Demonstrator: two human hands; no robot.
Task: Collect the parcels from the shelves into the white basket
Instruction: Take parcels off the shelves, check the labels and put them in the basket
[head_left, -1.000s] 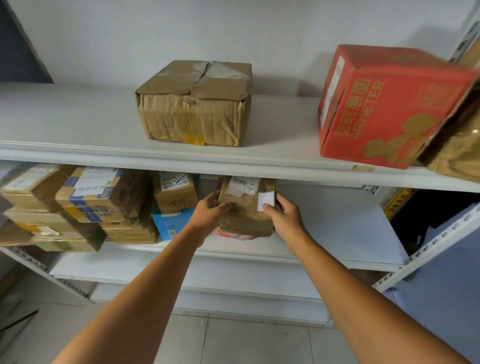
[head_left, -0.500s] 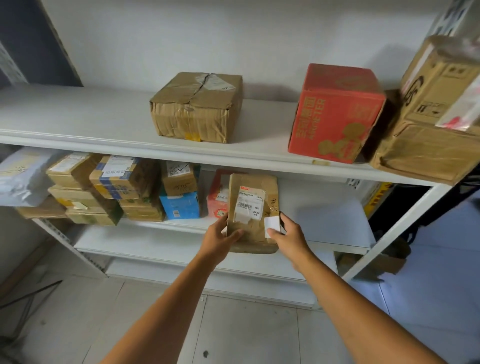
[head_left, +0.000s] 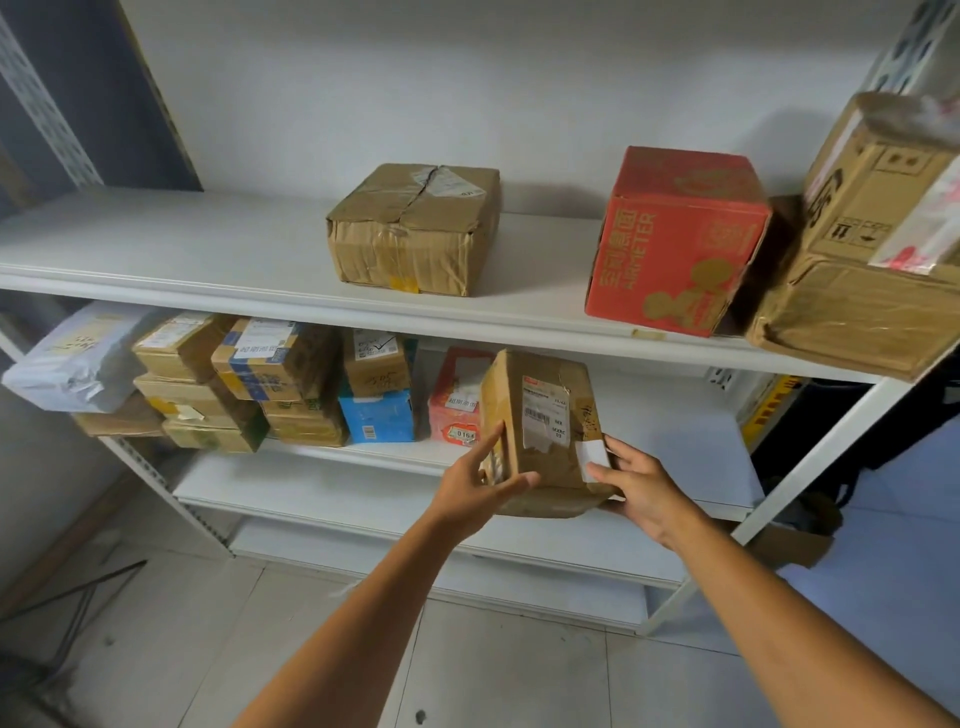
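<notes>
A brown cardboard parcel with a white barcode label is held in the air in front of the middle shelf. My left hand holds its lower left edge, thumb across the front. My right hand grips its lower right corner by a small white sticker. More parcels stay on the shelves: a taped brown box and a red box on the top shelf, and a red parcel just behind the held one. No white basket is in view.
Several stacked brown parcels, a blue box and a white bag fill the left of the middle shelf. Two large brown boxes overhang the top shelf's right end. A lower shelf and tiled floor lie below.
Both hands pulled the brown parcel out from under the top shelf towards me and tipped it upright, label facing me. The view drew back and turned left.
</notes>
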